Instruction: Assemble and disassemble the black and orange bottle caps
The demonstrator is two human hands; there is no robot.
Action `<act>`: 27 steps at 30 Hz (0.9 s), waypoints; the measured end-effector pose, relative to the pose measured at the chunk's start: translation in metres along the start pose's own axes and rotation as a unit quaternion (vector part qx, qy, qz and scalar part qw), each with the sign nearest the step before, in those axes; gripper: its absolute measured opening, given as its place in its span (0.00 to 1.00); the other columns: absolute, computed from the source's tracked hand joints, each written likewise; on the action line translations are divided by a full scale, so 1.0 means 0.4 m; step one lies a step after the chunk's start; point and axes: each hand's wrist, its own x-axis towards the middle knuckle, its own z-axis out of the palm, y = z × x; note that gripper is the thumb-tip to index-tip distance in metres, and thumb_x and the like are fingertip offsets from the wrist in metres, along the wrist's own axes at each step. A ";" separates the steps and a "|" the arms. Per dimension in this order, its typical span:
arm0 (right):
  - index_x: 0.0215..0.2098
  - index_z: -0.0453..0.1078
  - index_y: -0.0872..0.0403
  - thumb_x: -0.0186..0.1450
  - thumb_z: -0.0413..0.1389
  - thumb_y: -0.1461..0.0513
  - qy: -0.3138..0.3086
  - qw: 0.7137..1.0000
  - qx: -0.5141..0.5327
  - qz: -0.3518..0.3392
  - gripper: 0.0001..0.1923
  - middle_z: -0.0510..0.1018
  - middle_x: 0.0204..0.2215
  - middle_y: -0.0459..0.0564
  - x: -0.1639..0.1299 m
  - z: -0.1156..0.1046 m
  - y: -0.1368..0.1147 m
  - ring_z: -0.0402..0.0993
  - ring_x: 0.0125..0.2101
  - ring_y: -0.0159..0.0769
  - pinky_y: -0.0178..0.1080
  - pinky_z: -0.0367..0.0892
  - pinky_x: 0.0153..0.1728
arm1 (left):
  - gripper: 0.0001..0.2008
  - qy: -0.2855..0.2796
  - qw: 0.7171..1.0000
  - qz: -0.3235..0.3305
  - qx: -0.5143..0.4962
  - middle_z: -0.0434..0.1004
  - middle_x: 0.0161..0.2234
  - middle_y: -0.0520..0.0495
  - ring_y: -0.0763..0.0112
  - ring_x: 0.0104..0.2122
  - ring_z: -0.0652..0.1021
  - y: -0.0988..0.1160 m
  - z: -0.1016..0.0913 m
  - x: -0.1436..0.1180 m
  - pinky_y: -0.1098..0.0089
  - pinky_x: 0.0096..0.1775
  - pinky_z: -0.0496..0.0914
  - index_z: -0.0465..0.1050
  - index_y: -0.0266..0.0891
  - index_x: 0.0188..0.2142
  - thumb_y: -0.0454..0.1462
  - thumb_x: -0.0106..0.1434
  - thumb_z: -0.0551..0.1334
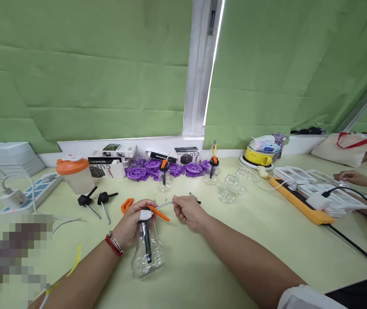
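My left hand (134, 220) is wrapped around the neck of a clear bottle (149, 262), which leans slightly. A black tube (146, 244) hangs inside it, and an orange lever (159, 213) sticks out from its black top. My right hand (188, 211) pinches the end of a thin metal rod (164, 205); the rod's other end reaches the bottle's top, where my left fingers hide the contact. A small spring (193, 196) lies just beyond my right hand. Loose orange parts (127, 205) rest behind my left hand. Two black heads with metal tubes (105, 199) lie to the left.
Two bottles with black-and-orange tops (164, 174) stand behind my hands, before purple plastic parts (136, 173) and boxes (106, 168). Clear bottles (227, 195) lie right of them. An orange-lidded shaker (76, 180) stands left. A co-worker's hand (352, 177) is beside an orange power strip (302, 206).
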 end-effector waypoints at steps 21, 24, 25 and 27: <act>0.26 0.66 0.56 0.55 0.62 0.53 -0.050 0.996 -0.036 -0.071 0.16 0.70 0.16 0.42 0.016 -0.024 -0.005 0.58 0.13 0.22 0.29 0.52 0.13 | 0.13 0.001 1.000 0.006 -0.031 0.73 0.20 0.50 0.72 0.16 0.71 0.005 -0.027 0.010 0.73 0.19 0.65 0.72 0.36 0.34 0.36 0.47 0.62; 0.26 0.67 0.57 0.55 0.62 0.53 -0.062 0.995 -0.023 -0.069 0.16 0.70 0.15 0.42 0.018 -0.024 -0.006 0.58 0.13 0.22 0.29 0.51 0.13 | 0.12 0.001 0.999 0.006 -0.038 0.72 0.20 0.50 0.72 0.17 0.71 0.006 -0.026 0.011 0.73 0.19 0.65 0.72 0.36 0.34 0.36 0.47 0.63; 0.25 0.66 0.57 0.56 0.60 0.52 -0.055 0.996 -0.029 -0.060 0.17 0.69 0.14 0.42 0.019 -0.024 -0.005 0.57 0.12 0.22 0.29 0.49 0.12 | 0.12 0.000 0.999 0.006 -0.040 0.72 0.20 0.50 0.72 0.17 0.71 0.006 -0.026 0.011 0.73 0.19 0.65 0.72 0.36 0.34 0.36 0.47 0.63; 0.24 0.65 0.56 0.56 0.59 0.52 -0.037 0.996 -0.043 -0.062 0.17 0.69 0.15 0.42 0.021 -0.024 -0.004 0.56 0.12 0.22 0.30 0.48 0.12 | 0.12 -0.001 0.999 0.005 -0.040 0.72 0.20 0.50 0.72 0.16 0.71 0.007 -0.025 0.012 0.73 0.19 0.64 0.72 0.36 0.33 0.36 0.47 0.63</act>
